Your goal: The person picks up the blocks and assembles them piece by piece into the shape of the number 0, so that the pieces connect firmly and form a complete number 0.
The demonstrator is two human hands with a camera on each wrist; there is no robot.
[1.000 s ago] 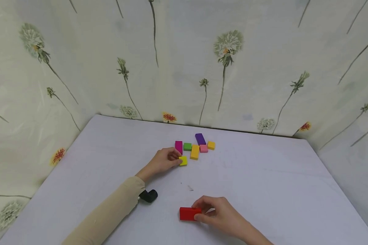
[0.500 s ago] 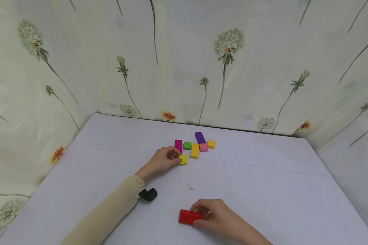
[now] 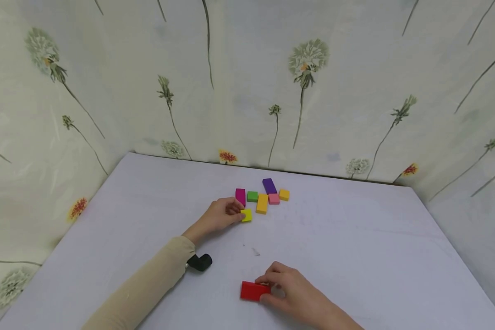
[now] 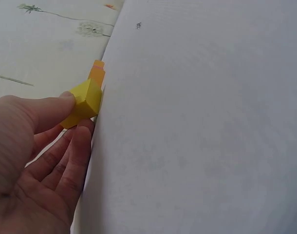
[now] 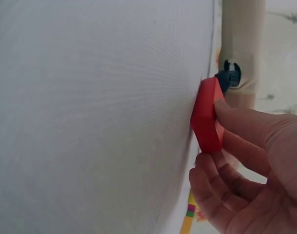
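Note:
My left hand pinches a small yellow block between thumb and fingers at the near edge of a group of blocks; the left wrist view shows the same yellow block under the thumb. Closer to me, my right hand holds a red rectangular block by its right end, at the tabletop. In the right wrist view the thumb lies on one face of the red block, with fingers on the far side.
Beyond the yellow block lie a magenta block, a green block, an orange block, a pink block, a purple block and a small orange block. A black wrist device juts out below the left sleeve.
The red block has shifted slightly toward me and tilted a little, and my right fingers have adjusted around it. My left hand and the yellow block stay in place.

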